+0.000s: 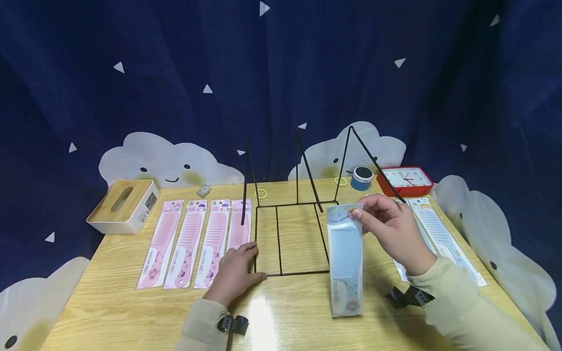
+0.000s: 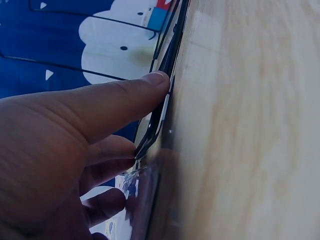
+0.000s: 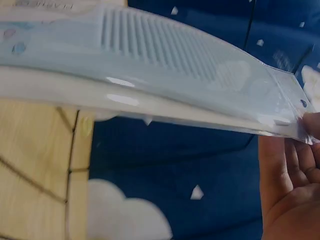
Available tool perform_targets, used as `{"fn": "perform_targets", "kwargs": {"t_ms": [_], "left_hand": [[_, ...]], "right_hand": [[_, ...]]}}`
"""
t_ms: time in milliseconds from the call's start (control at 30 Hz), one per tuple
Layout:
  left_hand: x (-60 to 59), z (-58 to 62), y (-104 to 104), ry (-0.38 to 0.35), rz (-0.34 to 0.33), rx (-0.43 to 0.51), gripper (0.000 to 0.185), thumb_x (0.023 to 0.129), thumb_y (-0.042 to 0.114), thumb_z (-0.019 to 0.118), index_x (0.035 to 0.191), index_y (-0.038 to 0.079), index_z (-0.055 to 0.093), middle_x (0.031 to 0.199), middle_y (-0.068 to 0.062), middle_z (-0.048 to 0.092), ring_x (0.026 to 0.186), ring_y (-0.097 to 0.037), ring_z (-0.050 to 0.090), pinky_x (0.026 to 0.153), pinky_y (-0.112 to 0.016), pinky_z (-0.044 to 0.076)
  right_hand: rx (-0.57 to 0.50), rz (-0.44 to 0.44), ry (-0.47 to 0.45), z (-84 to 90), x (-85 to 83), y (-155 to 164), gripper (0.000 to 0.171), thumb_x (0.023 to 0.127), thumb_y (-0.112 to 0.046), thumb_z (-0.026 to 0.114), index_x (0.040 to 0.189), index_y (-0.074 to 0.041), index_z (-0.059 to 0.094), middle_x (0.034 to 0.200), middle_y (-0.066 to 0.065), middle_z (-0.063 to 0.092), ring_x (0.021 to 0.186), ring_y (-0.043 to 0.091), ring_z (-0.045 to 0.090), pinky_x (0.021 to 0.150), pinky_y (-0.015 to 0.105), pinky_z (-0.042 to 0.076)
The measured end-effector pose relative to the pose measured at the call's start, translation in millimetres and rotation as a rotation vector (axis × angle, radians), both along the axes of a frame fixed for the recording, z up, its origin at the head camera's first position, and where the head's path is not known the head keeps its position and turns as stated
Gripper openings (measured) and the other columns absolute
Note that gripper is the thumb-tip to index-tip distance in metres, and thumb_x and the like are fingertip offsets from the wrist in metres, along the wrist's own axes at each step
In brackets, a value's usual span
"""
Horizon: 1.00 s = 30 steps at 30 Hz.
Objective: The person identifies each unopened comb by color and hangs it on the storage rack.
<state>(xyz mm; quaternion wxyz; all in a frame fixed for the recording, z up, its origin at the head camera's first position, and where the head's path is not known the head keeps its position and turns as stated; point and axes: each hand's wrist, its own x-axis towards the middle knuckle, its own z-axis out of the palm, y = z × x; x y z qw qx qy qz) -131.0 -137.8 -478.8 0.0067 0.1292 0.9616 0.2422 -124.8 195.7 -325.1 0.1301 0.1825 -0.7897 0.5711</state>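
Note:
My right hand (image 1: 394, 234) pinches the top corner of a packaged blue comb (image 1: 346, 258), which hangs upright before the right part of a black wire rack (image 1: 303, 274). In the right wrist view, the comb's clear wrapper (image 3: 292, 92) is between thumb and fingers. My left hand (image 1: 234, 273) holds the rack's front left corner. The left wrist view shows its thumb (image 2: 132, 95) on the front wire and fingers bent at the corner. Three long prongs slope forward from the top of the rack. Pink packaged combs (image 1: 184, 243) lie in a row beside the left hand.
More blue packaged combs (image 1: 443, 239) lie at the right, partly behind the right hand. A tissue box (image 1: 125, 207) stands at the back left. A red clock (image 1: 406, 181), a blue jar (image 1: 362, 179) and yellow rings (image 1: 262, 193) are along the back.

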Motion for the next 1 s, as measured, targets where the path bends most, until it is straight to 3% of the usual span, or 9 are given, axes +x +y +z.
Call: {"fn": "perform_targets", "kwargs": {"t_ms": [133, 300, 567, 1000], "left_hand": [[0.0, 0.1, -0.3, 0.010, -0.003, -0.002, 0.074, 0.076, 0.039, 0.086, 0.134, 0.001, 0.062, 0.146, -0.008, 0.054, 0.103, -0.029, 0.053, 0.089, -0.045, 0.043], [-0.3, -0.3, -0.6, 0.017, -0.006, 0.000, 0.074, 0.075, 0.039, 0.086, 0.133, 0.000, 0.063, 0.145, -0.008, 0.054, 0.101, -0.028, 0.053, 0.088, -0.044, 0.043], [-0.5, 0.4, 0.3, 0.008, -0.005, 0.009, 0.074, 0.076, 0.039, 0.086, 0.134, 0.000, 0.062, 0.146, -0.008, 0.054, 0.105, -0.031, 0.053, 0.090, -0.046, 0.043], [0.4, 1.3, -1.3, 0.020, -0.015, 0.002, 0.075, 0.075, 0.039, 0.086, 0.135, 0.000, 0.061, 0.145, -0.010, 0.054, 0.106, -0.032, 0.054, 0.089, -0.047, 0.044]], "right_hand": [[-0.113, 0.142, 0.123, 10.2, 11.4, -15.9, 0.015, 0.090, 0.016, 0.063, 0.098, 0.004, 0.067, 0.084, 0.007, 0.070, 0.064, 0.014, 0.064, 0.059, 0.026, 0.056], [-0.120, 0.235, 0.207, 24.5, 22.5, -30.5, 0.010, 0.091, 0.012, 0.065, 0.097, 0.004, 0.067, 0.089, 0.007, 0.068, 0.067, 0.014, 0.060, 0.060, 0.023, 0.053], [-0.147, 0.256, 0.262, 28.0, 20.7, -43.7, 0.018, 0.087, 0.019, 0.063, 0.098, 0.005, 0.067, 0.087, 0.007, 0.069, 0.066, 0.014, 0.058, 0.059, 0.022, 0.051], [-0.111, 0.154, 0.222, 18.8, 4.9, -49.2, 0.018, 0.089, 0.016, 0.064, 0.099, 0.003, 0.069, 0.082, 0.008, 0.070, 0.064, 0.014, 0.063, 0.060, 0.024, 0.056]]}}
